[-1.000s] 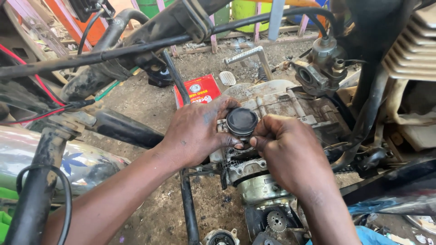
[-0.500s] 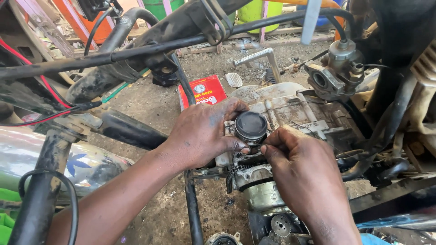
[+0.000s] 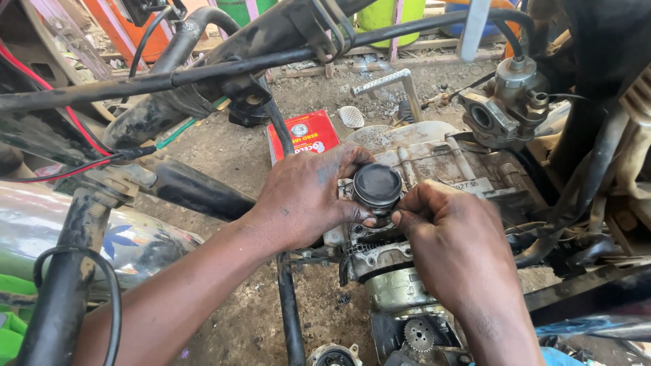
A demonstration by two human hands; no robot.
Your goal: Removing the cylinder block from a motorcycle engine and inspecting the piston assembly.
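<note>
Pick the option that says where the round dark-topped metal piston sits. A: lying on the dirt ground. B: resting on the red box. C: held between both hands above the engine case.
C: the left hand and right hand pinch the round dark-topped metal piston over the grey engine case.

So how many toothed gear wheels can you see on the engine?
1 for sure: a small toothed gear at the bottom, below the right hand. A round part left of it may be another; more may be hidden inside the engine.

Flat red carton on ground behind frame
</note>
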